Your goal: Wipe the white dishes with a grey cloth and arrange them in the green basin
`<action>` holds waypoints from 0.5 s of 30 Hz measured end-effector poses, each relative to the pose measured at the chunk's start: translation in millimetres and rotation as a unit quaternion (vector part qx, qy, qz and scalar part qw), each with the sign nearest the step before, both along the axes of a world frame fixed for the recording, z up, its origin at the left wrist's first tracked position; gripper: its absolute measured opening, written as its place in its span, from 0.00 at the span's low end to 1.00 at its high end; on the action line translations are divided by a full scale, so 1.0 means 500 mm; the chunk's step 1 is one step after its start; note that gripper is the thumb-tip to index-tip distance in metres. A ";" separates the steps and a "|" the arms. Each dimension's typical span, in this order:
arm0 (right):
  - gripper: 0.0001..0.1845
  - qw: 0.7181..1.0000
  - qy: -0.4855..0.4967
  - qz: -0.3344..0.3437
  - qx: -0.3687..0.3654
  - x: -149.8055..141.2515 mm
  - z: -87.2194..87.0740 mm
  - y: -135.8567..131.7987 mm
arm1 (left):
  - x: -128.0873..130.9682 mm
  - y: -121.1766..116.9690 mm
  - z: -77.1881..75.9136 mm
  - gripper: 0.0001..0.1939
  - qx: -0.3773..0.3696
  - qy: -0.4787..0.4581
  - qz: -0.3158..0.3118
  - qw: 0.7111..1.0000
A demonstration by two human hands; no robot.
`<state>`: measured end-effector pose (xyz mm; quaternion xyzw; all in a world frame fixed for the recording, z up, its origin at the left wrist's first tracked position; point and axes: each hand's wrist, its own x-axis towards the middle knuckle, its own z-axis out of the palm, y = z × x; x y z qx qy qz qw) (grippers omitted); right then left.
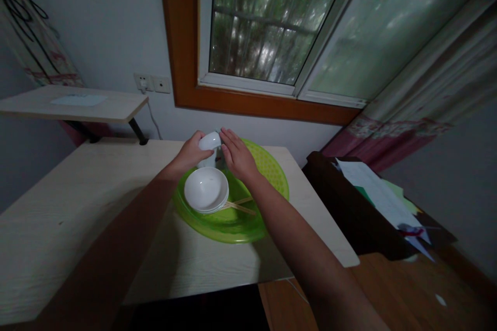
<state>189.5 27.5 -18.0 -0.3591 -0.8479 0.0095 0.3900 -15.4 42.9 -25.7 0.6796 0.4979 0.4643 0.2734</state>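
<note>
In the head view my left hand (pixel 194 150) grips a small white cup (pixel 210 141), tipped on its side above a green plastic basin (pixel 233 235). My right hand (pixel 238 155) is held flat beside the cup's right end, fingers stretched out and close together. Whether its fingertips touch the cup I cannot tell. Under the held cup, another white vessel (pixel 207 160) shows in part, mostly hidden. A stack of white bowls (pixel 205 190) sits at the basin's left. Light wooden chopsticks (pixel 241 208) lie beside the bowls.
The basin stands on a pale wooden table (pixel 128 176). A raised shelf (pixel 89 108) with a sheet of paper is at the left. A window (pixel 267 20) is behind. Papers (pixel 376 191) lie on dark furniture (pixel 345 207) to the right, below a curtain (pixel 419 98).
</note>
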 end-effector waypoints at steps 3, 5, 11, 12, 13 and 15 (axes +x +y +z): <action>0.28 1.000 -0.002 -0.001 -0.004 0.000 -0.001 -0.001 | 0.001 -0.002 0.002 0.19 0.002 0.002 0.003 1.000; 0.28 1.000 -0.001 -0.002 -0.007 -0.001 -0.002 -0.001 | 0.002 -0.003 0.005 0.19 0.002 0.006 0.008 1.000; 0.28 1.000 0.002 -0.001 -0.012 -0.002 -0.005 0.001 | 0.002 -0.003 0.006 0.19 -0.005 0.004 0.009 1.000; 0.28 1.000 0.002 -0.001 -0.012 -0.001 -0.005 0.001 | 0.002 -0.001 0.005 0.19 -0.004 0.002 0.007 1.000; 0.29 1.000 0.003 -0.001 -0.013 -0.001 -0.005 0.000 | 0.002 0.000 0.003 0.19 0.000 0.001 0.006 1.000; 0.29 1.000 0.004 -0.002 -0.013 -0.002 -0.005 -0.001 | 0.001 0.002 0.000 0.19 0.007 0.002 0.005 1.000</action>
